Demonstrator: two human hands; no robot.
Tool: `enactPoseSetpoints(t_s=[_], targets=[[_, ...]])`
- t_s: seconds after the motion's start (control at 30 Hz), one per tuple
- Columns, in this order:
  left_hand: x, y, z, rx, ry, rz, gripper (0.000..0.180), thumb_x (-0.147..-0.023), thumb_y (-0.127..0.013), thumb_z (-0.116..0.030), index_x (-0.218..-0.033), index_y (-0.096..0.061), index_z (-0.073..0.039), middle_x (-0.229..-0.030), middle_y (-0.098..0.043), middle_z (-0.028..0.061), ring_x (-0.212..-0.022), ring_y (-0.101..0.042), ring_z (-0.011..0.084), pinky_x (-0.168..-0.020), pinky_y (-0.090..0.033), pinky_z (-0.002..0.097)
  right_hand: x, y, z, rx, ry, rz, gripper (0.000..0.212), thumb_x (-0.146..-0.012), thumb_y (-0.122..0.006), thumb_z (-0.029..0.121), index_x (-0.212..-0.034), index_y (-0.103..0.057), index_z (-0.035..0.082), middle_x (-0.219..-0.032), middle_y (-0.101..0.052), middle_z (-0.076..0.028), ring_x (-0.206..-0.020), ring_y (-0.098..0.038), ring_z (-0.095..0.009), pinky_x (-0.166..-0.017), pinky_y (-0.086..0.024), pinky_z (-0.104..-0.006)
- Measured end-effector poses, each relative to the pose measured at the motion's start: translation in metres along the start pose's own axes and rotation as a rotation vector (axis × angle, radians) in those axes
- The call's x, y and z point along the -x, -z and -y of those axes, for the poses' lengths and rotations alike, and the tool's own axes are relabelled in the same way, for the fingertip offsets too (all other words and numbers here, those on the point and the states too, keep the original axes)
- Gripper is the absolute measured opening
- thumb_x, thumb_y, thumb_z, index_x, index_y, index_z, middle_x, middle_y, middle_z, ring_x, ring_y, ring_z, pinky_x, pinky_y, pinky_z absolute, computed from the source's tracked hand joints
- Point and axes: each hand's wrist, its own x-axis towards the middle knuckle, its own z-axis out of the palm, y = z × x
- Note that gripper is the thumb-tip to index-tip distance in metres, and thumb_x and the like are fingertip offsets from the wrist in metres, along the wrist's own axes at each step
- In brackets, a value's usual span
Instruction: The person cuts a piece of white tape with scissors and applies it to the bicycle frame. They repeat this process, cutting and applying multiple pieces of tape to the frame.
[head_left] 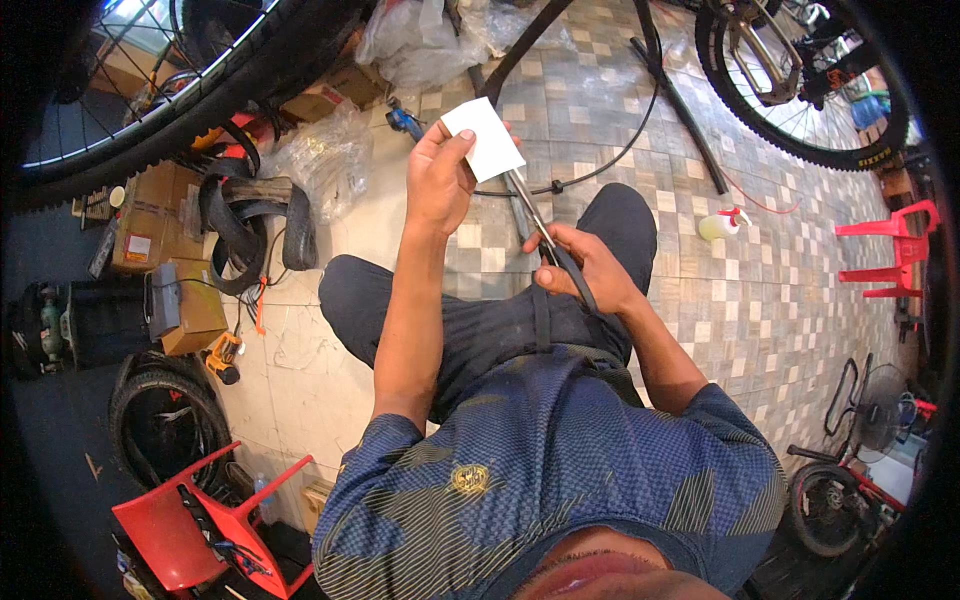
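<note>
My left hand (438, 188) is raised over my lap and pinches a small white rectangular sheet (486, 142), thumb on top and fingers behind it. Whether the sheet is paper or something stiffer, I cannot tell. In my right hand (596, 270) is a pair of scissors (531, 207) with metal blades and dark handles. The blades point up and to the left, and their tips meet the sheet's lower right corner. How far the tips reach behind the sheet is hidden. Both hands are above my dark trousers.
Bicycle wheels stand at the upper left (215, 85) and upper right (790, 90). Loose tyre pieces (255, 220), cardboard boxes (155, 215) and an orange power tool (224, 357) lie at left. A spray bottle (718, 226) stands right, near red chairs (893, 248). A dark tube (690, 125) lies ahead.
</note>
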Motion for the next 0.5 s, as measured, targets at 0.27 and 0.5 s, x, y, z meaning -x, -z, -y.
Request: enactPoseSetpoints(t_s=[0.27,0.5], targets=[[0.004,-0.007,-0.003,-0.005,-0.025,-0.016,0.03,-0.099,-0.055,-0.006,-0.127,-0.05,0.003,-0.12,-0.066,0.0272,-0.107,-0.07,0.0376,-0.094,-0.06,0.0461,-0.018,-0.009,0.009,-0.094,-0.028,-0.055,0.042,-0.088,-0.081,0.039,-0.107,-0.064,0.005,-0.065,-0.053,0.006,-0.054,-0.046,-0.005,-0.05,-0.033,-0.0225],[0.005,-0.01,-0.008,0.011,-0.055,-0.042,0.026,-0.099,-0.055,-0.004,-0.123,-0.051,0.004,-0.114,-0.068,0.0238,-0.102,-0.072,0.0364,-0.091,-0.06,0.0482,-0.025,-0.011,0.01,-0.077,-0.022,-0.081,0.041,-0.087,-0.082,0.038,-0.104,-0.065,0.005,-0.063,-0.053,0.006,-0.054,-0.046,-0.005,-0.05,-0.032,-0.0232]])
